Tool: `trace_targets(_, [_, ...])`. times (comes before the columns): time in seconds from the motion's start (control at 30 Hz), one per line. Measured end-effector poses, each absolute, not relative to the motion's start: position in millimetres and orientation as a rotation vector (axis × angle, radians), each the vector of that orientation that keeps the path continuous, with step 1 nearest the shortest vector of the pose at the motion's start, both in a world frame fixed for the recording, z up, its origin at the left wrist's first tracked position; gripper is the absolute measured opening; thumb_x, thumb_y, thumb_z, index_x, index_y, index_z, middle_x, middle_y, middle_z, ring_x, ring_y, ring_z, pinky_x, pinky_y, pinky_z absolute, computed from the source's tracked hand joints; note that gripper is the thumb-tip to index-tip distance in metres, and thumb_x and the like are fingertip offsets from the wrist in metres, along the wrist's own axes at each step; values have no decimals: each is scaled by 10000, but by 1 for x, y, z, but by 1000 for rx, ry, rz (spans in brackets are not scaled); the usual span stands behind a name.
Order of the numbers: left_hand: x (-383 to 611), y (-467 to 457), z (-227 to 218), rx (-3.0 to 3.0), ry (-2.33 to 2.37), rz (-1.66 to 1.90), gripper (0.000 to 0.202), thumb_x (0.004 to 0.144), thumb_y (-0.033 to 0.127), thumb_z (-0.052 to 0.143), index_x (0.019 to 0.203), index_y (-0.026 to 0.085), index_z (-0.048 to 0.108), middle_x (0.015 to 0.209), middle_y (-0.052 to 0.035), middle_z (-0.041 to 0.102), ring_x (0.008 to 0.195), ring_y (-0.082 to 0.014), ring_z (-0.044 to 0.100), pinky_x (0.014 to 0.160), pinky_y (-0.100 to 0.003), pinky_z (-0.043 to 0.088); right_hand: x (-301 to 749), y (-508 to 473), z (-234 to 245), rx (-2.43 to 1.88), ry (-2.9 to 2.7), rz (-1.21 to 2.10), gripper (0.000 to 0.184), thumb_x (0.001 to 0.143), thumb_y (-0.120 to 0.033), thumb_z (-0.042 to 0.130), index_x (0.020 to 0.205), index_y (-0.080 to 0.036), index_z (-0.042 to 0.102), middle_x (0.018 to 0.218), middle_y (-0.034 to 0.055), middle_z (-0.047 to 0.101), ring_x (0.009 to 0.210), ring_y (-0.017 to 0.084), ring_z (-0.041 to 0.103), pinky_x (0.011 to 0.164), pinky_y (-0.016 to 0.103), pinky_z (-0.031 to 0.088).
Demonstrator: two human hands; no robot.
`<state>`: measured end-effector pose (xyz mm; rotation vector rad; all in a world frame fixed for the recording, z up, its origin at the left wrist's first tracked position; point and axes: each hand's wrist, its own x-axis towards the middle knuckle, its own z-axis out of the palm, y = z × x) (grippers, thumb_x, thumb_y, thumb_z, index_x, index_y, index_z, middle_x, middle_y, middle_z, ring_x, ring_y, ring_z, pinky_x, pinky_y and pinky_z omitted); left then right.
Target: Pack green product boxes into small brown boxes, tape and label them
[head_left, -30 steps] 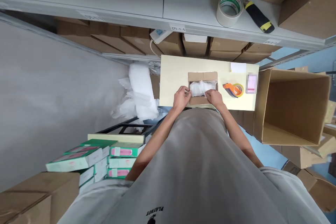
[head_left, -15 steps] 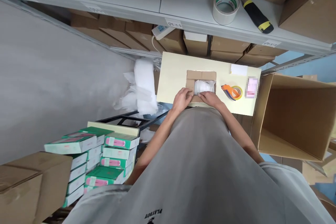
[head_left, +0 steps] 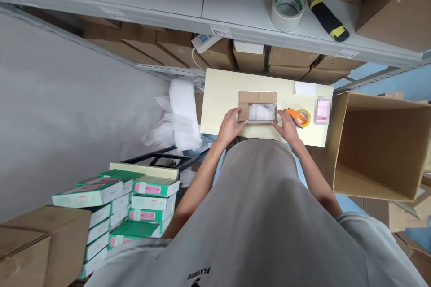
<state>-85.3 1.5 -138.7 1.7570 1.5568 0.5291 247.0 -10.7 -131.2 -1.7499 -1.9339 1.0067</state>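
Observation:
A small cardboard box [head_left: 257,97] sits on the cream tabletop [head_left: 220,94], its top uncovered. White wrapping [head_left: 261,111] fills the opening; whatever it covers is hidden. My left hand [head_left: 230,126] grips the left near corner of the box, fingers along the side and thumb at the front edge. At the right near corner, my right hand [head_left: 286,126] holds the box in the same way. Just beyond the right fingers lies an orange tape dispenser [head_left: 296,117] with a yellow-edged roll.
On the shelf ahead are a tape roll [head_left: 288,9] and a black-yellow utility knife [head_left: 328,19]. A large open carton [head_left: 380,148] stands right of the table. Green-white boxes [head_left: 148,188] are stacked at lower left, bubble wrap [head_left: 184,114] behind them.
My right hand has moved right, off the white wrapping to the box's right corner. My left hand has shifted slightly left to the outer side. The near flap now shows nearly edge-on.

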Motion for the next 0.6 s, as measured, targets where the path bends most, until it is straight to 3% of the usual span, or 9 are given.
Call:
trace_targets(0.1, [-85, 34, -161, 1606, 1652, 557, 1128, 925, 415, 894, 1840, 209, 266, 1824, -252, 416, 1683, -453, 456, 1352, -639, 452, 238, 23, -151, -1828, -1696, 1092, 1020, 965, -495, 832, 1822, -191, 369, 1793, 235, 511, 1624, 436, 547, 1351, 665, 466])
trace_targets(0.17, [-83, 54, -171, 1505, 1637, 528, 1355, 824, 347, 977, 1871, 196, 130, 1854, -285, 349, 1652, -473, 487, 1319, -639, 485, 233, 45, -159, -1795, -1595, 1179, 1177, 885, -490, 883, 1856, -206, 281, 1811, 218, 499, 1643, 429, 535, 1364, 654, 450])
trace_targets(0.27, [-80, 68, -174, 1497, 1550, 553, 1429, 767, 250, 993, 1881, 246, 97, 1822, -253, 421, 1557, -441, 577, 1260, -611, 546, 230, 60, -156, -1729, -1519, 1188, 1125, 859, -490, 867, 1824, -227, 353, 1732, 182, 610, 1634, 403, 554, 1372, 636, 437])
trace_targets(0.37, [-80, 59, -163, 1617, 1517, 620, 1262, 806, 207, 934, 1859, 272, 241, 1684, -192, 577, 1499, -393, 617, 1251, -582, 561, 231, 49, -142, -1658, -1517, 1117, 770, 955, -547, 751, 1643, -240, 595, 1594, 151, 733, 1541, 354, 644, 1347, 608, 474])
trace_targets(0.43, [-81, 46, -155, 1685, 1521, 642, 1018, 858, 190, 870, 1777, 272, 440, 1598, -160, 628, 1485, -358, 630, 1254, -547, 572, 233, 37, -132, -1631, -1540, 1090, 545, 1030, -566, 649, 1453, -231, 721, 1520, 148, 774, 1469, 323, 694, 1302, 573, 529])
trace_targets(0.53, [-81, 31, -148, 1724, 1526, 670, 580, 934, 193, 795, 1504, 275, 722, 1528, -131, 658, 1471, -319, 653, 1257, -507, 587, 234, 25, -125, -1709, -1550, 1049, 407, 1067, -532, 600, 1262, -227, 786, 1531, 166, 750, 1433, 300, 707, 1180, 503, 626])
trace_targets(0.6, [-79, 25, -148, 1706, 1548, 687, 383, 976, 228, 771, 1357, 261, 792, 1530, -133, 659, 1457, -313, 672, 1252, -502, 599, 233, 26, -126, -1791, -1548, 1017, 337, 1052, -487, 632, 1204, -234, 796, 1563, 173, 722, 1427, 300, 705, 1128, 482, 653])
